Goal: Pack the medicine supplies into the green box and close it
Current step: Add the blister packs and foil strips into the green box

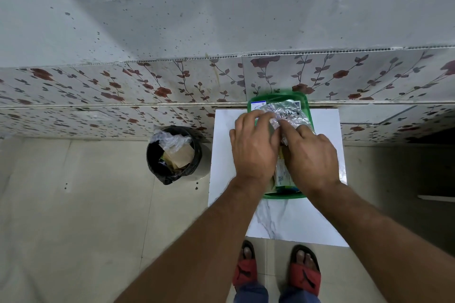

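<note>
The green box (pixel 306 106) sits open on a small white marble-topped table (pixel 290 219), pushed against the tiled wall. Inside lie medicine packs: a crumpled silver foil strip (pixel 288 112) on top, a blue-and-white pack (pixel 257 106) at the far left, and a pale printed packet (pixel 283 174) between my wrists. My left hand (pixel 253 145) and my right hand (pixel 310 152) are both over the box, their fingertips pinching the near edge of the foil strip. My hands hide most of the box's contents. No lid is visible.
A black bin (pixel 172 155) lined with a bag and holding cardboard and plastic stands on the floor left of the table. The flowered tile wall (pixel 147 91) runs behind. My feet in red sandals (pixel 305 273) stand at the table's near edge.
</note>
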